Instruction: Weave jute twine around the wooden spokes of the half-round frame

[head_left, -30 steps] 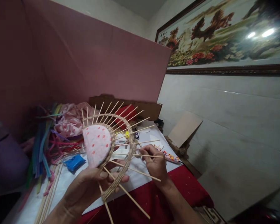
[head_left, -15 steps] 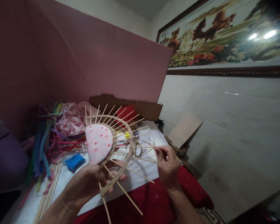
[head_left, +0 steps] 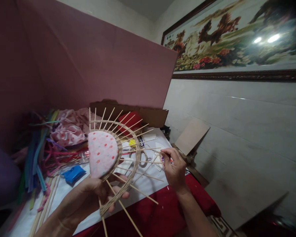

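Observation:
My left hand [head_left: 93, 192] grips the lower edge of a half-round woven piece [head_left: 105, 154]. It has a pink dotted fabric centre, a band of woven cord around it and several thin wooden sticks fanning outward. My right hand [head_left: 174, 168] is pinched closed at the tips of the sticks on the right side, holding a thin cord that runs back toward the weave. A red and blue patterned object shows just behind its fingers.
The white table top [head_left: 71, 187] carries a blue piece [head_left: 72, 173], loose sticks, coloured strips [head_left: 36, 154] and pink fabric [head_left: 69, 130]. A cardboard box [head_left: 150, 115] stands at the back. Red cloth [head_left: 158, 214] covers the near edge. A pink board and a tiled wall bound the space.
My right hand moved from beside the weave out to the right and up to the stick tips, drawing the cord along. The woven piece stayed in my left hand, shifting slightly left.

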Motion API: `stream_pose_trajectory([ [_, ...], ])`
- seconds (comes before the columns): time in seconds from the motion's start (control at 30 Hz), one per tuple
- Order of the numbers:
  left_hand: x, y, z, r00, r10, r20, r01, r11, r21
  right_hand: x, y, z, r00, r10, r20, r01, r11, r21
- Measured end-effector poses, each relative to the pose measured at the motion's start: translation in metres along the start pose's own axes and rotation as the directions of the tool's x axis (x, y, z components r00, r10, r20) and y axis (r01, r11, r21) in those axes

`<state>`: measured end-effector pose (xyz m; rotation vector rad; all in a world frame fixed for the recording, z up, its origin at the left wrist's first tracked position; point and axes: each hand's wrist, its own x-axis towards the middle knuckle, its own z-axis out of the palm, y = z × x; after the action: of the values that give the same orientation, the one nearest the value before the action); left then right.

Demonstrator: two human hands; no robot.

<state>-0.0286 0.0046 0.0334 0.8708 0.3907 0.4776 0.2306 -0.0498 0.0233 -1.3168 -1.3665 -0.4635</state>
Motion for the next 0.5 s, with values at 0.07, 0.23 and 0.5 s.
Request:
stream_pose_trajectory([
  [0.07, 0.0008, -0.0001, 0.0001, 1.0, -0.017, -0.01, 0.017, 1.0, 0.007, 0.0048, -0.0024, -0.0031, 1.0, -0.03, -0.007, 0.03, 0.999, -0.014],
  [0.23, 0.0013, 0.0002, -0.0017, 1.0, -0.008, -0.026, 0.008, 0.999, 0.032, 0.0092, -0.008, -0.008, 0.994, -0.11, 0.001, 0.109, 0.991, -0.075],
  [0.5, -0.0014, 0.0037, 0.0004, 0.998, -0.055, 0.017, 0.055, 0.997, 0.049, 0.0117, -0.0034, -0.0112, 0.995, -0.058, 0.086, 0.059, 0.998, -0.009],
])
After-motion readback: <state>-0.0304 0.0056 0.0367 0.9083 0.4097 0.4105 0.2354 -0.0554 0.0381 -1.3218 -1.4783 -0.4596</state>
